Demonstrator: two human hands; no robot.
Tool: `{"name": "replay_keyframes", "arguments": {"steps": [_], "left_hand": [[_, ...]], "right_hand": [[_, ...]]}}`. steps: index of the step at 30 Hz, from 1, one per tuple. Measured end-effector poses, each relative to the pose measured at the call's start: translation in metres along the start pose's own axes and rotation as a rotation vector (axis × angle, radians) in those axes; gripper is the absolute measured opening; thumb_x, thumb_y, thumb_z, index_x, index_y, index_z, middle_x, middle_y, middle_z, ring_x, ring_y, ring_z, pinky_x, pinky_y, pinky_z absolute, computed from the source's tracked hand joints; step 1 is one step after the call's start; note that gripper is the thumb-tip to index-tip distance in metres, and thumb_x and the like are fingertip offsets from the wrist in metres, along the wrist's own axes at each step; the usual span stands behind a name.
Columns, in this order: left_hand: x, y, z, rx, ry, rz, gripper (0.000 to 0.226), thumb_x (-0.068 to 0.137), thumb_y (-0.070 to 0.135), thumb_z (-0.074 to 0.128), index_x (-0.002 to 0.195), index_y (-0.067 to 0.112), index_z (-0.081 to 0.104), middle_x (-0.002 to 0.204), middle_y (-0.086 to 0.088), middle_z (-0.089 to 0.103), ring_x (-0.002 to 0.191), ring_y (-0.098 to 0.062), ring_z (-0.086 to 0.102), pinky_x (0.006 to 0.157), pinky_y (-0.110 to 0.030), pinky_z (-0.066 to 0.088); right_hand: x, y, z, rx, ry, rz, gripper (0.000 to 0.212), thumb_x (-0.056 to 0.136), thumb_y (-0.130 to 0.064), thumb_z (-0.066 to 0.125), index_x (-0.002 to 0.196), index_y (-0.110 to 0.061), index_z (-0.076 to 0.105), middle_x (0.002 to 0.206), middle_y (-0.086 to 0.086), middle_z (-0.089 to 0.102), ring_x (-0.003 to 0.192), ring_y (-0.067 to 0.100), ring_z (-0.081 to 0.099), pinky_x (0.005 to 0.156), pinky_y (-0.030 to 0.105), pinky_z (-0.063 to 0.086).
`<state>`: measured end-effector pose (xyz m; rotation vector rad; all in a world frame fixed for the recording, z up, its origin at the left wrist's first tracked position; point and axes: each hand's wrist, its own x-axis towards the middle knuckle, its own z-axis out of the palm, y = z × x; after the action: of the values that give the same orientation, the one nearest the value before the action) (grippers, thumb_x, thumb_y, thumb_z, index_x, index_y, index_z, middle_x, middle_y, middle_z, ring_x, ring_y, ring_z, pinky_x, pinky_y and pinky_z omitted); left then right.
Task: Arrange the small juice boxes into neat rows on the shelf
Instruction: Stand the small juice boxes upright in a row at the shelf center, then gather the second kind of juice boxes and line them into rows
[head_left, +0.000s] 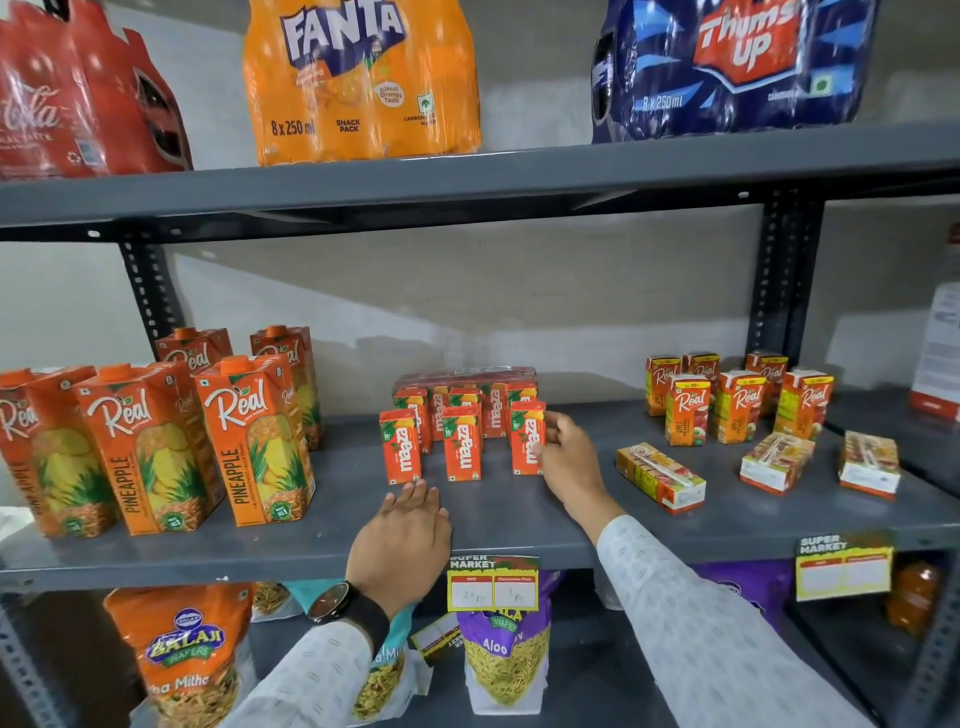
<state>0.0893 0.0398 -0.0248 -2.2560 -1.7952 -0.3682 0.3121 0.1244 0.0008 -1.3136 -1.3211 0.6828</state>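
Note:
Small red Maaza juice boxes stand upright in rows at the middle of the grey shelf, three in front and more behind. My right hand touches the side of the rightmost front Maaza box, fingers curled around its edge. My left hand rests flat on the shelf just in front of the leftmost Maaza box, holding nothing. To the right, small Real juice boxes stand in loose rows, and three more lie on their sides.
Large Real pineapple cartons fill the shelf's left side. Shrink-wrapped Fanta, Coca-Cola and Thums Up packs sit on the shelf above. Snack bags hang below. Price tags clip to the shelf's front edge. A steel upright stands at right.

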Motion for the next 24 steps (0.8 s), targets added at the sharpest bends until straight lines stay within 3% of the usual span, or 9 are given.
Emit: {"name": "replay_keyframes", "arguments": {"steps": [3, 7, 11, 13, 16, 19, 21, 24], "left_hand": [[0.0, 0.005, -0.001, 0.025, -0.034, 0.032, 0.053, 0.108, 0.03, 0.021, 0.154, 0.006, 0.029, 0.164, -0.014, 0.029, 0.153, -0.026, 0.024, 0.126, -0.038, 0.018], [-0.001, 0.01, -0.005, 0.085, -0.073, 0.036, 0.051, 0.108, 0.027, 0.023, 0.152, 0.004, 0.032, 0.162, -0.017, 0.032, 0.152, -0.03, 0.027, 0.125, -0.042, 0.023], [-0.001, 0.019, -0.022, -0.199, 0.003, -0.072, 0.038, 0.106, 0.027, 0.033, 0.135, 0.011, 0.052, 0.148, -0.013, 0.053, 0.134, -0.031, 0.051, 0.11, -0.046, 0.041], [-0.001, 0.06, -0.027, -0.291, 0.076, -0.015, 0.029, 0.103, 0.03, 0.037, 0.122, 0.017, 0.056, 0.138, -0.01, 0.06, 0.121, -0.031, 0.059, 0.095, -0.043, 0.049], [0.009, 0.126, -0.024, -0.297, 0.084, 0.138, 0.032, 0.103, 0.033, 0.036, 0.125, 0.018, 0.054, 0.144, -0.008, 0.055, 0.129, -0.031, 0.054, 0.102, -0.043, 0.047], [0.028, 0.171, -0.019, -0.17, 0.027, 0.175, 0.04, 0.106, 0.028, 0.024, 0.129, 0.011, 0.052, 0.147, -0.013, 0.05, 0.14, -0.03, 0.042, 0.114, -0.042, 0.035], [0.04, 0.188, -0.016, 0.022, 0.007, 0.204, 0.053, 0.103, 0.019, 0.01, 0.133, 0.005, 0.051, 0.144, -0.019, 0.049, 0.139, -0.034, 0.041, 0.114, -0.044, 0.035], [0.057, 0.195, -0.01, 0.242, -0.069, 0.223, 0.041, 0.104, 0.014, 0.024, 0.129, 0.004, 0.054, 0.134, -0.019, 0.054, 0.129, -0.038, 0.046, 0.106, -0.048, 0.043]], "right_hand": [[-0.012, -0.002, -0.011, -0.013, -0.016, 0.034, 0.052, 0.101, -0.029, 0.066, 0.15, -0.024, 0.049, 0.141, 0.004, 0.065, 0.112, 0.013, 0.064, 0.071, 0.018, 0.049], [-0.039, -0.006, -0.028, -0.031, -0.049, 0.066, 0.066, 0.099, -0.026, 0.069, 0.157, -0.023, 0.039, 0.152, 0.004, 0.055, 0.137, 0.022, 0.054, 0.102, 0.038, 0.048], [-0.071, -0.011, -0.039, 0.047, -0.182, -0.049, 0.049, 0.094, 0.001, 0.063, 0.138, -0.022, 0.06, 0.125, -0.008, 0.068, 0.119, 0.01, 0.066, 0.082, 0.016, 0.05], [-0.081, -0.009, -0.07, 0.058, -0.174, -0.162, 0.043, 0.092, 0.005, 0.062, 0.122, -0.025, 0.068, 0.113, -0.011, 0.073, 0.104, 0.007, 0.071, 0.08, 0.017, 0.055], [-0.08, -0.009, -0.124, 0.034, -0.025, -0.271, 0.045, 0.089, 0.009, 0.056, 0.108, -0.028, 0.072, 0.102, -0.006, 0.077, 0.09, 0.011, 0.075, 0.078, 0.028, 0.062], [-0.063, -0.002, -0.191, -0.184, 0.128, -0.345, 0.046, 0.085, 0.013, 0.055, 0.105, -0.023, 0.077, 0.096, -0.012, 0.075, 0.087, 0.005, 0.072, 0.08, 0.026, 0.06], [-0.048, 0.008, -0.247, -0.446, 0.168, -0.336, 0.045, 0.081, 0.014, 0.06, 0.109, -0.017, 0.077, 0.103, -0.006, 0.075, 0.094, 0.013, 0.07, 0.086, 0.033, 0.058], [-0.025, 0.027, -0.315, -1.056, 0.042, -0.282, 0.047, 0.082, 0.003, 0.069, 0.123, -0.019, 0.071, 0.127, 0.005, 0.069, 0.118, 0.03, 0.063, 0.098, 0.041, 0.052]]}}
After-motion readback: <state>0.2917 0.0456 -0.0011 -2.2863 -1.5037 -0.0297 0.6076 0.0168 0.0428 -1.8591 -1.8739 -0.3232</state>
